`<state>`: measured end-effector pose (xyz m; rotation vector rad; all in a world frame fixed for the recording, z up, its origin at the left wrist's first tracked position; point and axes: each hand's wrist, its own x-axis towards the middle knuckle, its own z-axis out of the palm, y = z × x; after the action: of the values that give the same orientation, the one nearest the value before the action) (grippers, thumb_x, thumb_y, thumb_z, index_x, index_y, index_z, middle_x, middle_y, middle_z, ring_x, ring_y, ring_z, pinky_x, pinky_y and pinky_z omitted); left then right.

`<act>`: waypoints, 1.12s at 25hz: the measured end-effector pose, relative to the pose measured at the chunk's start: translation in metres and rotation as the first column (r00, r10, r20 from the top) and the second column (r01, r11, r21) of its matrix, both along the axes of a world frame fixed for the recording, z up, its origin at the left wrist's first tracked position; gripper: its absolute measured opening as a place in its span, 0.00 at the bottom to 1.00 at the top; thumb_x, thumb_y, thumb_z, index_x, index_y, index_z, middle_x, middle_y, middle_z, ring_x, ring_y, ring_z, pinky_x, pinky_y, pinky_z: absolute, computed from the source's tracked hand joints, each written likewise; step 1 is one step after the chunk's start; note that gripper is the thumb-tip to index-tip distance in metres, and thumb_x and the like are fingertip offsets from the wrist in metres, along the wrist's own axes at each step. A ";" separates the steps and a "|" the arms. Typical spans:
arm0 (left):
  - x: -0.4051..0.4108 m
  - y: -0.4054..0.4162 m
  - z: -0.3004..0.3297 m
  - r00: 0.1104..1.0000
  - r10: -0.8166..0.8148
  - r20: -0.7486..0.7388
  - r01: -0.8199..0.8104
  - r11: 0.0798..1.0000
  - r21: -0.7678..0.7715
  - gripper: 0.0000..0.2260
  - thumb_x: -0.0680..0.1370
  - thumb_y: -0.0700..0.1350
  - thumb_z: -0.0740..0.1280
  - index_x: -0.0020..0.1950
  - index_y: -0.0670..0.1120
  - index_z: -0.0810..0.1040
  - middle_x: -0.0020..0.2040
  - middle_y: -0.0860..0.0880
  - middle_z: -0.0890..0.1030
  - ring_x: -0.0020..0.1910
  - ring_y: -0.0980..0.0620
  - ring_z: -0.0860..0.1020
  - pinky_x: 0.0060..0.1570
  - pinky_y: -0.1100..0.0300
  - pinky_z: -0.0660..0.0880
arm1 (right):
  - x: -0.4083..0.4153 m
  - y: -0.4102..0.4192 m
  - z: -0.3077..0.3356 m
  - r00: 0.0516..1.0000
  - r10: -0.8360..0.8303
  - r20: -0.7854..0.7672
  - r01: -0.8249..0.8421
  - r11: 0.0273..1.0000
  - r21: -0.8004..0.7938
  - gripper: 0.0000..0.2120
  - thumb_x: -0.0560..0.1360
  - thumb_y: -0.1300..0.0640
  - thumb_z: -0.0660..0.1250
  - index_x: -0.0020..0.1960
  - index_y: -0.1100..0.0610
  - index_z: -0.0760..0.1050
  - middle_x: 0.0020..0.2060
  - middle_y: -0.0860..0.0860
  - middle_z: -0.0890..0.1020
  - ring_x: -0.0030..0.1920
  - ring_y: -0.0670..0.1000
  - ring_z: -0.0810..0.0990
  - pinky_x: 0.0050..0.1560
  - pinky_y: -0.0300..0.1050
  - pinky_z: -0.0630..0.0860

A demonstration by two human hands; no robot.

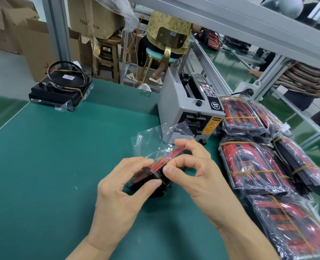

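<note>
A black and red device [156, 167] bound with a yellow rubber band sits partly inside a clear plastic bag [151, 137], just above the green table mat [52, 166]. My left hand [121, 190] grips its near end between thumb and fingers. My right hand [194, 171] pinches the bag over the device's top with thumb and forefinger, the other fingers curled behind it. The bag's loose end stands up behind my hands, toward the tape dispenser.
A grey tape dispenser machine [189, 102] stands behind my hands. Several bagged red-black devices [249, 166] lie piled on the right. A black unit with coiled cable [61, 87] sits at the far left. People sit and stand beyond an aluminium frame [230, 19].
</note>
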<state>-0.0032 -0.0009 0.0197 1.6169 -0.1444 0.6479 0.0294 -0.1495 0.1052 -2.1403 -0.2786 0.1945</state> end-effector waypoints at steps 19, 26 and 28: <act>0.000 -0.001 -0.001 0.999 0.012 0.043 -0.016 0.996 0.086 0.13 0.70 0.50 0.72 0.53 0.52 0.81 0.50 0.55 0.81 0.50 0.53 0.80 0.51 0.66 0.75 | -0.008 0.016 -0.022 0.970 -0.184 0.161 0.164 0.978 0.128 0.11 0.72 0.54 0.70 0.50 0.45 0.71 0.51 0.33 0.72 0.64 0.39 0.65 0.68 0.49 0.62; 0.002 0.002 -0.003 0.999 -0.012 0.031 0.010 0.998 0.062 0.12 0.71 0.53 0.71 0.54 0.57 0.80 0.51 0.55 0.81 0.50 0.52 0.80 0.52 0.65 0.75 | -0.009 0.014 -0.029 0.975 -0.033 0.220 0.030 0.999 0.016 0.24 0.62 0.36 0.68 0.56 0.38 0.67 0.61 0.28 0.65 0.73 0.34 0.51 0.75 0.51 0.48; 0.005 0.005 -0.002 0.999 -0.007 0.035 0.005 0.998 0.069 0.12 0.71 0.52 0.71 0.54 0.58 0.80 0.51 0.54 0.81 0.49 0.52 0.80 0.53 0.65 0.75 | -0.002 0.006 -0.025 0.980 -0.019 0.197 0.017 1.000 0.013 0.26 0.59 0.33 0.65 0.56 0.36 0.68 0.61 0.27 0.64 0.72 0.33 0.53 0.75 0.50 0.48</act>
<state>0.0017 0.0037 0.0174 1.6707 -0.1993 0.6731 0.0276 -0.1432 0.0803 -2.1523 -0.3741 -0.0310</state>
